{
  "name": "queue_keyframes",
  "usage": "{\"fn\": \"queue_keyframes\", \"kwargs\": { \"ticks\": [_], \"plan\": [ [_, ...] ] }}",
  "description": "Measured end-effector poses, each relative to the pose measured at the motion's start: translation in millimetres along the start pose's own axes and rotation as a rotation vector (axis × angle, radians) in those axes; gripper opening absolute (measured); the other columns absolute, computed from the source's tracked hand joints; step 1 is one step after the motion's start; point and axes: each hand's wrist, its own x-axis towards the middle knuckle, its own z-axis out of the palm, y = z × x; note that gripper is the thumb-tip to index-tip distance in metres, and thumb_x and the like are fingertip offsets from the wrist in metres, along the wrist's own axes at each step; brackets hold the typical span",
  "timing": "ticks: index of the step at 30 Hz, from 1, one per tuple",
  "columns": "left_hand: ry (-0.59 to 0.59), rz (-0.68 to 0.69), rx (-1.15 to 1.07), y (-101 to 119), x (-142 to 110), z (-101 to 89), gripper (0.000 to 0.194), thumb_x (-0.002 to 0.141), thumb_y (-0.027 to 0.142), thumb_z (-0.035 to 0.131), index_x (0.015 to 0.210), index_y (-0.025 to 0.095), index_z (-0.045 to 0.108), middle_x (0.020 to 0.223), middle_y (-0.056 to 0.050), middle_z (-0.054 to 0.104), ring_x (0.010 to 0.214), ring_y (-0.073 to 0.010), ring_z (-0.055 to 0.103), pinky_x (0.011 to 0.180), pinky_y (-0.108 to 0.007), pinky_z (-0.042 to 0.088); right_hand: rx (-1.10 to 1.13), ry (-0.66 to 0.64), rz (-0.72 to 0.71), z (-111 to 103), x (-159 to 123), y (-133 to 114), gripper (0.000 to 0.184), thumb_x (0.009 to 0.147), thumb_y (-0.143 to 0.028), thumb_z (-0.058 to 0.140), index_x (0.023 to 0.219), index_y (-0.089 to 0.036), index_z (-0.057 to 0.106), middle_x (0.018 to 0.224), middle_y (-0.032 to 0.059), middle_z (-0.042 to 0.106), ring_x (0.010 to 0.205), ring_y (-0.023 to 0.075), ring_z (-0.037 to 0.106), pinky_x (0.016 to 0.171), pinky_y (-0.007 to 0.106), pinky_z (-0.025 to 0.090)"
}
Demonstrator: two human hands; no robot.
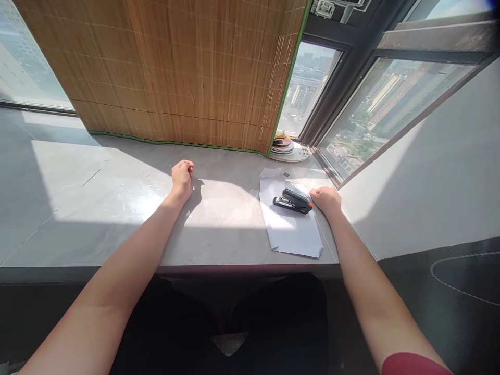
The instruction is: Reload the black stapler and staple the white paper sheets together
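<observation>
On the pale tiled sill rests my left hand (182, 178), curled into a fist with nothing showing in it. A black stapler (292, 201) with an orange-red tip lies on white sheets of paper (292, 235), whose lower corners are creased. My right hand (327, 200) is a closed fist just right of the stapler, by the papers' right edge. It is close to the stapler's orange-red end, and I see no object in it. Its curled fingers are partly hidden.
A bamboo blind (183, 78) with green edging hangs down to the sill (117, 219). Behind its right corner stands a stack of plates (283, 147). An open window sash (394, 109) slants in at the right, beside a white wall (437, 172).
</observation>
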Motion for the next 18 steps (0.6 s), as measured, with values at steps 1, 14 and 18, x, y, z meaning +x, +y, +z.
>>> {"fn": "queue_keyframes", "kwargs": {
  "ticks": [1,14,18],
  "plan": [
    [0.001,-0.002,-0.008,-0.9,0.5,-0.3,0.014,0.077,0.016,0.056,0.066,0.022,0.051,0.064,0.0,0.045,0.056,-0.0117,0.038,0.053,-0.025,0.03,-0.012,-0.015,0.013,-0.8,-0.1,-0.2,0.044,0.081,-0.04,0.067,0.044,-0.025,0.049,0.05,0.0087,0.046,0.053,0.0223,0.04,0.061,0.041,0.038],
    [-0.005,0.014,-0.032,-9.7,6.0,-2.3,0.009,0.075,0.018,0.057,0.068,0.022,0.061,0.066,-0.001,0.048,0.059,-0.0133,0.038,0.05,-0.022,0.03,-0.007,0.229,-0.163,2.4,-2.8,-14.7,0.044,0.103,-0.046,0.044,0.073,-0.023,0.067,0.08,0.0117,0.07,0.079,0.0264,0.061,0.073,0.038,0.045],
    [-0.003,0.028,-0.016,-9.8,6.3,-2.5,0.008,0.074,0.019,0.057,0.068,0.021,0.061,0.067,-0.001,0.049,0.06,-0.0133,0.039,0.051,-0.022,0.03,0.077,0.044,-0.462,15.8,17.8,-45.1,0.046,0.103,-0.045,0.045,0.128,-0.017,0.072,0.145,0.0223,0.071,0.138,0.0351,0.064,0.108,0.047,0.054]
  ]
}}
